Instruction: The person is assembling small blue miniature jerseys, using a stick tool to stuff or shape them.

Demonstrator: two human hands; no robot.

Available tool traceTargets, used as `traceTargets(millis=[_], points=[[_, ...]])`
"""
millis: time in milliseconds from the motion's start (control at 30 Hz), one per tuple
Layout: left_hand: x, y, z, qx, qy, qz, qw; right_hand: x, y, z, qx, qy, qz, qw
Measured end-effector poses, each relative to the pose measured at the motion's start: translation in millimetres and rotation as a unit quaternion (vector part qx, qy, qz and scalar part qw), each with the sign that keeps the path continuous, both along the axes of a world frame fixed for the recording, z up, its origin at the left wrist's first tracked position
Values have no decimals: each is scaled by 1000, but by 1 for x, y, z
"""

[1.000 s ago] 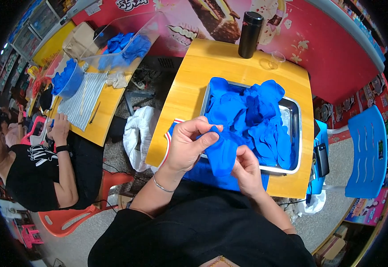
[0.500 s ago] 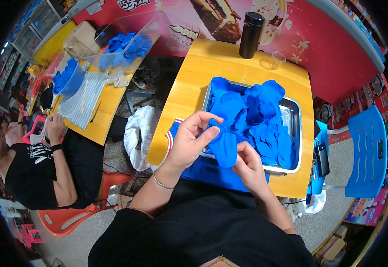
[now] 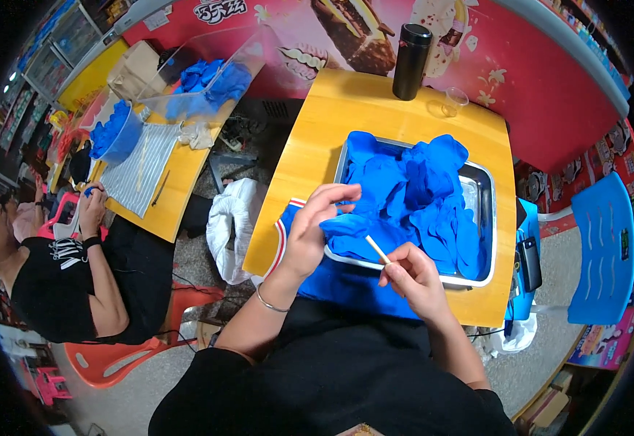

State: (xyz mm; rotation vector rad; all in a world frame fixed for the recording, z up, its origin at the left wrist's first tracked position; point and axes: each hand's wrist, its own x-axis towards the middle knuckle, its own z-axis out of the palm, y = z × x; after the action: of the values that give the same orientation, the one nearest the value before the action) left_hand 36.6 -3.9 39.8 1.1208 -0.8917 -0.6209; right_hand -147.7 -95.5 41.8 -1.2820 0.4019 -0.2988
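A pale, thin stick (image 3: 377, 249) is pinched between the thumb and fingers of my right hand (image 3: 411, 278), its far end pointing up and left. My left hand (image 3: 309, 236) holds a small folded blue fabric piece (image 3: 346, 226), its upper fingers raised away from the thumb. The stick's tip comes close to the edge of this piece; whether they touch I cannot tell. Behind both hands is a metal tray (image 3: 487, 218) heaped with blue petal-shaped fabric pieces (image 3: 433, 189). Blue cloth (image 3: 360, 294) with a red and white edge lies under the tray's near side.
A black flask (image 3: 411, 62) and a clear cup (image 3: 453, 102) stand at the table's far edge. To the right are a phone (image 3: 530, 261) and a blue chair (image 3: 604, 247). Another person (image 3: 59, 280) sits at a left table with a blue-filled bowl (image 3: 124, 142) and a clear bin (image 3: 219, 105).
My right hand has drawn away from the blue piece and moved slightly right; the pale stick now shows in it. The blue piece has shifted left and folded over in my left hand.
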Motion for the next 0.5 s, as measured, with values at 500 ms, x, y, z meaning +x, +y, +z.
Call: traceTargets(millis=[500], points=[[-9,7,2,-33,-117,35,992,6,5,8,-92,8,-23,996]])
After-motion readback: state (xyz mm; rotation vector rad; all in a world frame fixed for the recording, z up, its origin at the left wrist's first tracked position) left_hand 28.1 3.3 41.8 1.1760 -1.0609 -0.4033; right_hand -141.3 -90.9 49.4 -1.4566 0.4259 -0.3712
